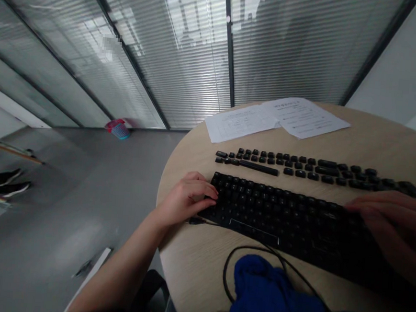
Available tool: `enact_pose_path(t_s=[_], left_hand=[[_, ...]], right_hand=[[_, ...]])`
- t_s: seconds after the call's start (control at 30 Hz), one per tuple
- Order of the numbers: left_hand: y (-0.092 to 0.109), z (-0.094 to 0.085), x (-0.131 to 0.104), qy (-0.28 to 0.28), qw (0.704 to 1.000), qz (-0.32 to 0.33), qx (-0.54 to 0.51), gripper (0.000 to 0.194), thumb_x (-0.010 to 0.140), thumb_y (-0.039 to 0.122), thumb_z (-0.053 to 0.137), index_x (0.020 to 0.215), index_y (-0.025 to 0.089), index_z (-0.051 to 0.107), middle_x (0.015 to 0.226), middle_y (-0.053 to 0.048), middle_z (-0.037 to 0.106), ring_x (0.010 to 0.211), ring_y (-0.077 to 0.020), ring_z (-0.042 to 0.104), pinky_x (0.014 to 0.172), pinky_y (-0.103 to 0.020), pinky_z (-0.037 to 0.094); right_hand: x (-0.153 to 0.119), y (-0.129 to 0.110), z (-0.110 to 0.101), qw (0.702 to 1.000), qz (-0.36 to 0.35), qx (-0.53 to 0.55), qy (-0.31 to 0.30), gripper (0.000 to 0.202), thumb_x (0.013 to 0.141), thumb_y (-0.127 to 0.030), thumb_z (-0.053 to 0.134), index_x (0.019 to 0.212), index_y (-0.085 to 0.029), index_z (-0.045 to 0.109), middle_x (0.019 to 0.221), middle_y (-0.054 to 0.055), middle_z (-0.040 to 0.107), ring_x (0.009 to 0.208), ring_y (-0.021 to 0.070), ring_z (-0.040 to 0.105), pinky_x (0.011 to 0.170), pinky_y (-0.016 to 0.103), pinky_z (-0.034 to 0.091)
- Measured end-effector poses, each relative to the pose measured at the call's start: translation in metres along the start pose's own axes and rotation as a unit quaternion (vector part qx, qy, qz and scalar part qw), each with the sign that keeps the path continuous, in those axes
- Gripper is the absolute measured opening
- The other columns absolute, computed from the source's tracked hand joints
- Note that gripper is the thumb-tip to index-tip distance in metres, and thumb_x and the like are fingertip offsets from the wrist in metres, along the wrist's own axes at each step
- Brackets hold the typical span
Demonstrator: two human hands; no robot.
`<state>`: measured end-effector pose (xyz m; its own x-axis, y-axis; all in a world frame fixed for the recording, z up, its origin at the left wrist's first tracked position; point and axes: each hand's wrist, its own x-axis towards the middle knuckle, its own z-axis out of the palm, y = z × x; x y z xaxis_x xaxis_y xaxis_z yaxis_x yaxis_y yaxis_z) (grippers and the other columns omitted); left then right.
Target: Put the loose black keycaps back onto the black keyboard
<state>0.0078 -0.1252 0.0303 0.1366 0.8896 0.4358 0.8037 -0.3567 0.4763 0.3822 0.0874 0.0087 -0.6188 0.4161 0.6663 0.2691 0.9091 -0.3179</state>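
While the computer keyboard (pixel 261 206) lies lengthwise left-to-right | left grip (pixel 186 197): half-curled, touching left end | right grip (pixel 400 226): at right end | holds: cannot tell

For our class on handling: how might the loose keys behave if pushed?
The loose keys would probably scatter, as gaps show between many on the table. Most seem light, being small. Their blocky shapes suggest sliding rather than rolling.

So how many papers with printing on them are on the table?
2, both beyond the keyboard: the left printed sheet and the right printed sheet, which seem to overlap. Another could be hidden underneath.
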Motion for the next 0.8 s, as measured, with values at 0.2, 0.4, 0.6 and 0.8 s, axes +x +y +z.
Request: enact_pose_path(t_s=[0.2,0.4,0.6,0.8], left_hand=[[-0.0059,0.0006,0.0008,-0.017,0.999,0.009,0.031,0.007,0.093,0.019,0.073,0.096,0.025,0.071,0.102,0.001,0.08,0.091,-0.0154,0.069,0.095,-0.039,0.048],[-0.0069,0.002,0.001,-0.018,0.999,0.01,0.039,0.006,0.094,0.019,0.071,0.096,0.024,0.071,0.102,0.0,0.08,0.091,-0.0153,0.071,0.094,-0.038,0.048],[-0.0088,0.0041,0.0009,-0.045,0.998,0.004,0.043,0.007,0.096,0.021,0.07,0.1,0.025,0.071,0.104,0.0,0.08,0.091,-0.016,0.071,0.094,-0.038,0.048],[-0.0052,0.0047,0.0042,-0.035,0.995,0.034,0.083,0.007,0.095,0.02,0.07,0.1,0.025,0.072,0.104,0.0,0.079,0.09,-0.0161,0.068,0.092,-0.037,0.048]], right_hand=[[0.0006,-0.0055,0.0023,1.0,0.002,-0.008,0.004,0.017,0.1,-0.033,0.054,0.098,-0.026,0.069,0.099,0.002,0.071,0.085,0.0177,0.069,0.077,0.034,0.054],[0.0016,-0.008,-0.0005,1.0,0.018,-0.017,0.002,0.017,0.101,-0.033,0.052,0.096,-0.027,0.068,0.097,0.001,0.071,0.083,0.0175,0.068,0.076,0.034,0.054],[0.0001,-0.0063,0.0024,0.999,0.023,-0.028,-0.002,0.017,0.101,-0.035,0.052,0.096,-0.029,0.068,0.096,0.001,0.071,0.084,0.0177,0.069,0.075,0.034,0.055],[0.0014,-0.0095,0.0007,0.999,0.03,-0.035,-0.014,0.018,0.102,-0.037,0.051,0.099,-0.03,0.067,0.097,0.001,0.071,0.084,0.019,0.07,0.075,0.037,0.055]])
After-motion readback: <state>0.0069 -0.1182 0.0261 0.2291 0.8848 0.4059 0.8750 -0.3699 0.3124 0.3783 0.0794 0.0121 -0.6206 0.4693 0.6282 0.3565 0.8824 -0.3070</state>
